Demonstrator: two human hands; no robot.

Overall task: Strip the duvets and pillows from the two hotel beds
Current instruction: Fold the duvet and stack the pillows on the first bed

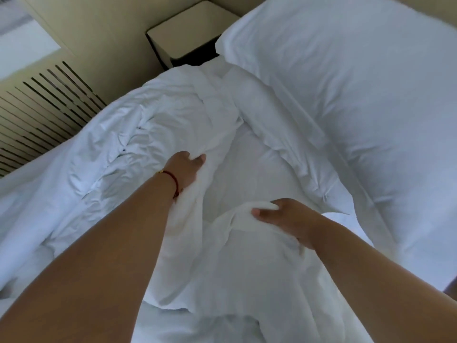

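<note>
Head view: duvet [138,134] lies bunched and creased over the left half of the bed, its top edge folded back so that a strip of bare sheet [249,169] shows in the middle. Left hand [186,169], with a red cord at the wrist, has its fingers curled into a fold of the duvet's turned-back edge. Right hand [284,216] grips another bunch of the same edge nearer the body, thumb on top of the cloth. Both hands are closed on fabric, well apart from each other.

Two pillows are not yet stripped: a big pillow [358,100] stands at the head of the bed on the right, and a flatter pillow [284,125] lies just in front of it, touching it. A nightstand [188,35] sits in the corner beyond, and a slatted panel [44,107] runs along the left wall.

The step looks like hauling the duvet off. To do it well, take deep handfuls so the cloth does not slip, and pull towards the body and the foot in one gather. Keep the edge clear of the flat pillow, so nothing drags along or snags.
</note>
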